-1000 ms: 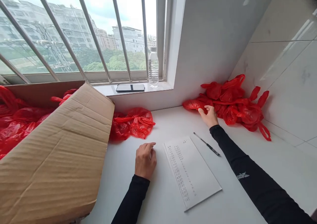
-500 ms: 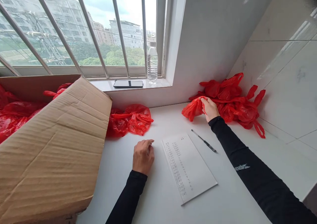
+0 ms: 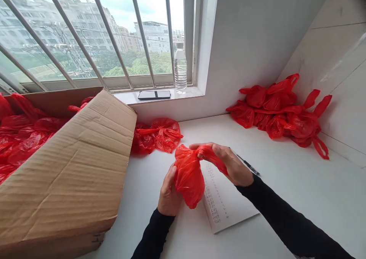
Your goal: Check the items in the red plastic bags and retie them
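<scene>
A knotted red plastic bag (image 3: 189, 179) hangs between my two hands above the table, with something bulky inside that I cannot make out. My right hand (image 3: 228, 161) is closed around its twisted neck and handles. Against the bag's lower left side rests my left hand (image 3: 169, 194), thumb up along it and the other fingers hidden behind. Below the bag lies a white pad of paper (image 3: 228, 207) with handwritten columns, partly covered. A black pen (image 3: 246, 163) lies beside it, partly behind my right hand.
A large cardboard box (image 3: 77, 167) full of red bags stands at the left. More red bags (image 3: 164, 135) sit by its flap, and a pile of red bags (image 3: 280, 108) fills the back right corner. The windowsill holds a phone (image 3: 154, 95) and a clear bottle (image 3: 180, 70).
My right hand has brought one red bag from the right pile to the middle, over the paper. My left hand has risen from the table to the bag's side.
</scene>
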Available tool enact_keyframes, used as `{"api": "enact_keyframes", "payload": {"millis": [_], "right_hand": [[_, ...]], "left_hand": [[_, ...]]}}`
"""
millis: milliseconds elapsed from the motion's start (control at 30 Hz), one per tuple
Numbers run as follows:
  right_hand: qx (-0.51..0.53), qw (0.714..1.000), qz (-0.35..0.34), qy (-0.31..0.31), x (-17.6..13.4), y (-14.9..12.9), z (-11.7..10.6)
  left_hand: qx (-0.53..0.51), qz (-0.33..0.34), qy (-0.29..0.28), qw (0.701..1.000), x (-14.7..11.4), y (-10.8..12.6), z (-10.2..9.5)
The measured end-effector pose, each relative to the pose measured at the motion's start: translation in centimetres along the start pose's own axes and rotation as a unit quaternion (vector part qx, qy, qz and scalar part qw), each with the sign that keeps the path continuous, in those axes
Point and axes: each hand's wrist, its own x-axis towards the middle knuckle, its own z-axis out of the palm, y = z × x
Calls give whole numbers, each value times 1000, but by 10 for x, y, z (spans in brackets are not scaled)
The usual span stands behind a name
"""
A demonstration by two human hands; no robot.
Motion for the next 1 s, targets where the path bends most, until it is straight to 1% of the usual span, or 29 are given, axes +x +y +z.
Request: {"api": "enact_keyframes", "payload": {"millis": [33,67,100,167,200,267,300,367,433,600,700,733,800,867,933,967,1000], "right_hand": [[6,1000,19,-18,-5,7,2],[28,999,35,-22,-9,17,2],[62,997,48,-12,-13,27,1],[129,989,71,28,-21,49,-2],[139,986,79,45,-24,59,-4],[99,990,84,50,-31,75,-7],[68,994,84,35,-34,80,-8],[18,997,74,-5,-39,84,-7],[-9,998,59,-18,-41,85,-6],[-76,997,26,20,-43,86,-5],[-73,996,-17,51,-44,85,-7],[-66,996,-21,60,-45,84,-8],[-55,996,-5,75,-47,82,-10],[-57,994,19,93,-48,81,-10],[-65,991,31,114,-50,82,-8],[-72,989,33,123,-50,82,-7],[-79,988,34,130,-50,83,-7]], "left_hand": [[-31,-15,0,999,-3,0,1],[-53,-24,4,998,-5,1,2],[-71,-31,8,997,-8,1,3],[-96,-44,18,994,-11,1,4],[-100,-47,24,994,-12,0,4],[-96,-46,32,994,-13,-2,3],[-89,-42,34,995,-12,-4,3],[-72,-32,35,996,-12,-8,2],[-60,-29,29,997,-11,-12,1],[-27,-44,4,999,-11,-9,1],[-5,-44,-3,999,-8,-3,1],[2,-43,-6,999,-7,-2,0],[8,-40,-10,999,-5,1,-2],[29,-16,-1,999,-8,4,-4],[113,56,22,992,-16,6,-3],[178,106,30,978,-22,8,-2],[248,156,34,956,-28,9,1]]}}
